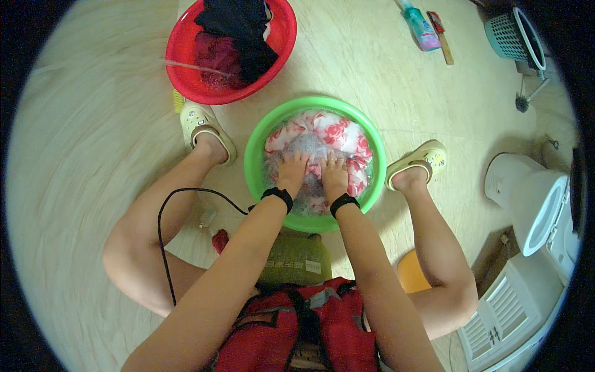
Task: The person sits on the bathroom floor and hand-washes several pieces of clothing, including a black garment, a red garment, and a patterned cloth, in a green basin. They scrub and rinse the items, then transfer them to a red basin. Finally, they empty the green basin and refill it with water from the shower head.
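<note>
A green basin (255, 137) of sudsy water stands on the floor between my feet. In it lies a wet white cloth with red flower print (338, 131), bunched and partly under the foam. Both hands are in the basin, side by side. My left hand (292, 170) has its fingers bent into the cloth. My right hand (334, 175) grips the cloth in the same way, and a red-and-white fold shows between the two hands. Foam and water partly hide the fingertips. Each wrist wears a black band, and a black cable runs near the left one.
A red basin (180, 79) with dark and maroon clothes stands at the far left, a thin water stream crossing it. At the far right lie a teal bottle (421, 30) and a brush (441, 40). A basket (505, 37), a toilet (517, 192) and a white cabinet (505, 316) are on the right.
</note>
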Tool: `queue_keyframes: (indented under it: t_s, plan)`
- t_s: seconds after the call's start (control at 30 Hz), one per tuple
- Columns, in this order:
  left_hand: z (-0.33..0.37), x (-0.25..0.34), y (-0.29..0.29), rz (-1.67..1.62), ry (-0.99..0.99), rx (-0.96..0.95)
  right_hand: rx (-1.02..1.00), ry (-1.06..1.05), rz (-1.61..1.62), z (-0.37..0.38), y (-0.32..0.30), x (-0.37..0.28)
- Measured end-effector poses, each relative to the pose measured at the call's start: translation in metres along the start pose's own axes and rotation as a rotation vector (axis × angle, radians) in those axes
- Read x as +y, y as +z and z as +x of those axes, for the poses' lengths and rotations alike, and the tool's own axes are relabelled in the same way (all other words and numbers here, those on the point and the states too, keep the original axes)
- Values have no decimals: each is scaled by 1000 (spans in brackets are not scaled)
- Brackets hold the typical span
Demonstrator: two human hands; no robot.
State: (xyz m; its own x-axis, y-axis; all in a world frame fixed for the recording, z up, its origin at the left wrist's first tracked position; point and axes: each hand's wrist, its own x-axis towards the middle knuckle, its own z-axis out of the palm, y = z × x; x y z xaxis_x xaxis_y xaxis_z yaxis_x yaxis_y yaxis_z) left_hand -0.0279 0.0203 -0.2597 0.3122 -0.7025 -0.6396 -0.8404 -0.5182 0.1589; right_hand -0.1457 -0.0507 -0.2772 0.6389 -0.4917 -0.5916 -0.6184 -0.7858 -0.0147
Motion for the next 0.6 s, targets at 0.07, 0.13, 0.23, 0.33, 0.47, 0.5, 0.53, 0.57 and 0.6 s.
queue_keyframes:
  t_s: [0.07,0.13,0.23,0.33,0.47,0.5,0.53,0.57,0.6]
  plan:
    - [17,-3,14,-43,-70,-85,-101,41,64,12,-8,-5]
    - [31,-7,25,-76,-131,-216,-250,-34,46,25,-11,-2]
    - [36,-7,38,156,27,-35,-216,-81,9,26,-3,-3]
    - [33,-28,44,197,238,120,-22,-47,-1,19,-5,-9]
    - [12,-10,-47,-66,200,163,-53,-22,186,15,-41,16]
    - [7,-31,-38,-119,113,238,-17,-130,223,-1,-85,11]
    - [-1,-43,-32,-165,77,292,48,-98,277,-11,-95,15]
    - [-13,-49,-28,-211,50,329,81,-91,402,-19,-100,24]
    - [-22,-53,-24,-257,24,362,111,-86,529,-26,-101,36]
